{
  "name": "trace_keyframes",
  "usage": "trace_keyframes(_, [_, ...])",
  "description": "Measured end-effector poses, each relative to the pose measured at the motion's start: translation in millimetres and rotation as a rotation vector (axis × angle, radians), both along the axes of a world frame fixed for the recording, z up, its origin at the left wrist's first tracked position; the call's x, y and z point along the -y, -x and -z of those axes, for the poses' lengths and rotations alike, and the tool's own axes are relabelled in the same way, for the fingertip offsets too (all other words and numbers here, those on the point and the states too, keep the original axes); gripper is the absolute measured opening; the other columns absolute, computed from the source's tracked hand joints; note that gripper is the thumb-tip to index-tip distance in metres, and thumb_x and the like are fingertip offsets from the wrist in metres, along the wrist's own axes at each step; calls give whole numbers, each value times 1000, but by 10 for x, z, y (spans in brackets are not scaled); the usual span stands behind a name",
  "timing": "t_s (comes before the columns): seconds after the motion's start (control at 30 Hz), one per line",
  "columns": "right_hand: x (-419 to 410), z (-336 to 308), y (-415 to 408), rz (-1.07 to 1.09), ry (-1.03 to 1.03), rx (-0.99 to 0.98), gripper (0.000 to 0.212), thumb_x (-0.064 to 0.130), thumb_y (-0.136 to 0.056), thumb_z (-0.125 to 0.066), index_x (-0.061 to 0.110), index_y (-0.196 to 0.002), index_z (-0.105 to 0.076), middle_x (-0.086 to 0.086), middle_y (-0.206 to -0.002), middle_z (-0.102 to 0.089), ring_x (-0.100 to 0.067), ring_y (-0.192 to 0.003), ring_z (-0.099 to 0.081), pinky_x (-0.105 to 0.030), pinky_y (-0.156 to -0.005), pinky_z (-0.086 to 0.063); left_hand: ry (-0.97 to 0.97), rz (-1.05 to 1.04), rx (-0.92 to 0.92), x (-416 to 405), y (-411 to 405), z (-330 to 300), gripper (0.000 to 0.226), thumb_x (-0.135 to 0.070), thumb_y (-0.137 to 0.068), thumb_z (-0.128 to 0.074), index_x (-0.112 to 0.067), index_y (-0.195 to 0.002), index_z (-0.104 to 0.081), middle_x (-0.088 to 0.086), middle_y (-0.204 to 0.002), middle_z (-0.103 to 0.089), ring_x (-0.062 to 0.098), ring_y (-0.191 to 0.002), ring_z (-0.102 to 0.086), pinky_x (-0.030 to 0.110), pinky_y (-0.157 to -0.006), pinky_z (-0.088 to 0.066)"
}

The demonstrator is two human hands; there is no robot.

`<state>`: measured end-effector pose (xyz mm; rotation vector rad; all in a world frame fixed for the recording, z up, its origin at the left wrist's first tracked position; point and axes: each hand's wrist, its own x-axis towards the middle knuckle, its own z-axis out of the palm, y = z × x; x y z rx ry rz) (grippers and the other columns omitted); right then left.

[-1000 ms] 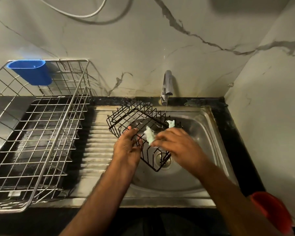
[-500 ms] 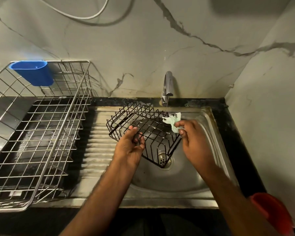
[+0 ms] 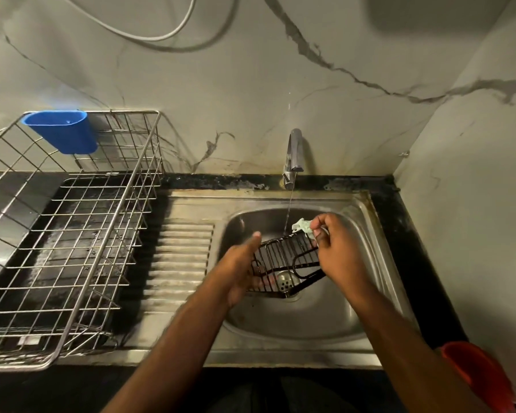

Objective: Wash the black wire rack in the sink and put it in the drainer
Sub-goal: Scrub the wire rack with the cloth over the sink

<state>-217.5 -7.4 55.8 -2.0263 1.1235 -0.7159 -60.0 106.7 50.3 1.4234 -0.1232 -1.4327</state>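
The black wire rack [image 3: 283, 260] is now tipped steeper over the sink [image 3: 367, 234] (scrubbing goes on, drainer [image 3: 72, 234] waits), left hand [image 3: 239, 269] gripping its edge, right hand [image 3: 337, 248] pinching the green cloth [image 3: 303, 225] at its far corner.

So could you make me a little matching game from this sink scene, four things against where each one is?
Things:
1. black wire rack
2. blue cup
3. pale green cloth
4. red tub

Places:
A. hooked on the drainer's back rim
B. pinched in the right hand
C. low right corner of view
D. over the sink bowl, held by the left hand

Pairs: 1-D, 2-A, 3-B, 4-C
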Motion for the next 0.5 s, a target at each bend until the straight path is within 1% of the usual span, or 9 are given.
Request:
trace_keyframes(0.07, [31, -57, -13, -12, -8, 4, 17, 5, -99, -49, 19, -97, -57, 19, -90, -57, -3, -76, -61, -13, -63, -48, -94, 122, 145, -24, 59, 45, 49, -53, -103, -46, -12, -123, -64, 12, -107, -76, 26, -86, -73, 35, -56, -59])
trace_keyframes(0.13, [40, -101, -21, -34, 14, 12, 18, 4, -100, -48, 19, -94, -57, 19, -93, -58, -2, -82, -61, -13, -67, -49, -187, 168, 351, -27, 82, 87, 54, -56, -99, -53, -8, -121, -62, 15, -110, -73, 26, -80, -73, 28, -43, -55])
trace_keyframes(0.2, [29, -130, -29, -54, 40, 1, 23, -1, -99, -47, 20, -93, -56, 15, -94, -59, 2, -87, -60, -14, -72, -50, -214, 162, 537, -19, 69, 131, 57, -54, -94, -64, -2, -116, -58, 15, -105, -70, 26, -73, -74, 31, -41, -55])
trace_keyframes(0.23, [14, -141, -34, -60, 56, -17, 24, -2, -98, -47, 19, -94, -58, 14, -94, -59, 5, -86, -58, -12, -72, -49, -200, 140, 588, -9, 65, 139, 56, -52, -92, -68, -2, -114, -54, 14, -103, -68, 26, -71, -75, 32, -40, -55])
trace_keyframes(0.3, [-8, -147, -43, -57, 82, -53, 22, -1, -98, -47, 16, -97, -60, 15, -95, -57, 11, -82, -54, -6, -71, -45, -164, 120, 650, -2, 83, 98, 51, -52, -93, -66, -8, -110, -49, 13, -101, -67, 22, -67, -75, 30, -40, -54])
trace_keyframes(0.33, [-11, -141, -50, -48, 87, -60, 21, -1, -98, -48, 16, -98, -61, 15, -95, -57, 11, -82, -54, -7, -71, -45, -149, 149, 681, -4, 102, 52, 48, -56, -95, -60, -10, -106, -51, 13, -96, -70, 19, -63, -74, 29, -41, -53])
trace_keyframes(0.4, [-3, -131, -54, -16, 67, -61, 21, 1, -98, -48, 17, -99, -61, 14, -96, -58, 5, -83, -57, -15, -74, -50, -111, 256, 702, 2, 145, -37, 50, -62, -96, -51, -12, -95, -61, 11, -81, -74, 17, -61, -73, 28, -44, -55])
trace_keyframes(0.43, [4, -127, -56, 5, 38, -58, 21, 3, -99, -48, 18, -99, -62, 14, -97, -59, 1, -85, -59, -18, -74, -52, -92, 301, 698, 7, 169, -72, 53, -64, -95, -52, -13, -91, -64, 9, -78, -75, 16, -63, -74, 28, -45, -56])
trace_keyframes(0.5, [17, -126, -63, 42, -24, -59, 19, 5, -99, -50, 19, -101, -63, 15, -100, -61, -2, -88, -62, -17, -72, -50, -84, 359, 753, 12, 204, -103, 58, -69, -88, -59, -11, -87, -69, 5, -78, -77, 17, -70, -76, 30, -48, -59])
